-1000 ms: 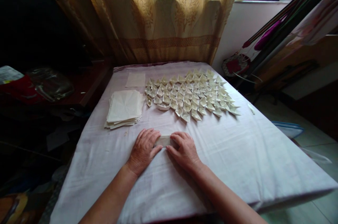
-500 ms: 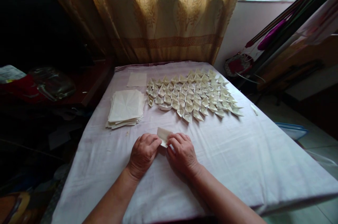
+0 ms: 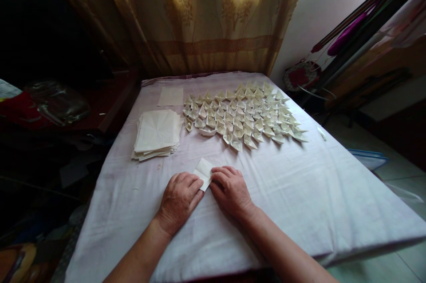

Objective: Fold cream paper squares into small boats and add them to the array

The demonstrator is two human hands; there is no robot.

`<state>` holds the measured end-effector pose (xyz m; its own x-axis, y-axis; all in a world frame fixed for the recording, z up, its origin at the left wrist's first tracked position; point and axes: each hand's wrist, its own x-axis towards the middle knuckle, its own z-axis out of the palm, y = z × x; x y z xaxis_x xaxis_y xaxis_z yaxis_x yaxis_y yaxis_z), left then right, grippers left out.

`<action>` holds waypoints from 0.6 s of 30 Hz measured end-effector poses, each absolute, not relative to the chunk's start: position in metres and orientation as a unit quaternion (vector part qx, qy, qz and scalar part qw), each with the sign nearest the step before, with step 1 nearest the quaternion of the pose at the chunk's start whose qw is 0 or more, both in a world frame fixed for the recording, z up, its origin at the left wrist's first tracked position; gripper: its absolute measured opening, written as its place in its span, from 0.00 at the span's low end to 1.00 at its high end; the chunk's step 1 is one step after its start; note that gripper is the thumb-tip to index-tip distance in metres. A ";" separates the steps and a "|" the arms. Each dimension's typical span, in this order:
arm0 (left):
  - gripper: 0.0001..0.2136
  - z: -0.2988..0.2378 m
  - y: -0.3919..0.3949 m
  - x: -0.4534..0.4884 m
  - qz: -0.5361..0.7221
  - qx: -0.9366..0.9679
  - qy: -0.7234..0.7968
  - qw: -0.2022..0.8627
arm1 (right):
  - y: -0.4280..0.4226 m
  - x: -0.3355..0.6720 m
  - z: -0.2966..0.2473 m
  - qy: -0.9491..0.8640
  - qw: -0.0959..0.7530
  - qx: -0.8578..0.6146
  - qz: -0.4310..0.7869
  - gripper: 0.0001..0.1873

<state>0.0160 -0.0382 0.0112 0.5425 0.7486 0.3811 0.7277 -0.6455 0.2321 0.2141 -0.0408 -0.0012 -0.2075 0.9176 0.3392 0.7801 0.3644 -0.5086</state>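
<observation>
A small folded piece of white paper [image 3: 204, 172] with a crease across it lies between my hands near the front middle of the table. My left hand [image 3: 181, 194] pinches its lower left edge between thumb and fingers. On the opposite side, my right hand [image 3: 231, 187] grips the right edge with curled fingers; the fingertips partly hide that edge. Beyond them, several folded paper boats [image 3: 238, 121] stand in close rows. A stack of square paper sheets [image 3: 156, 132] with creases sits to the left, and a single sheet [image 3: 170, 96] lies flat behind it.
A white cloth [image 3: 299, 203] covers the table. A patterned yellow curtain [image 3: 213, 21] hangs behind the far edge. On the left a dark red surface [image 3: 113, 105] holds a clear container [image 3: 63, 103]. A small white object [image 3: 321, 133] rests by the right edge.
The folded paper has turned between my hands and now lies flatter, at a slant. Both hands stay closed on it, nearly in place. The view has tilted slightly downward.
</observation>
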 end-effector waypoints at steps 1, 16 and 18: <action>0.05 0.011 -0.038 0.018 0.229 0.876 0.423 0.025 | -0.042 0.214 -0.002 -0.766 0.303 -0.554 0.117 0.03; 0.07 0.008 -0.035 0.013 0.235 0.877 0.405 0.109 | -0.048 0.218 -0.006 -0.750 0.347 -0.537 0.168 0.08; 0.07 0.009 -0.036 0.014 0.243 0.879 0.400 0.093 | -0.049 0.218 -0.004 -0.748 0.350 -0.538 0.168 0.06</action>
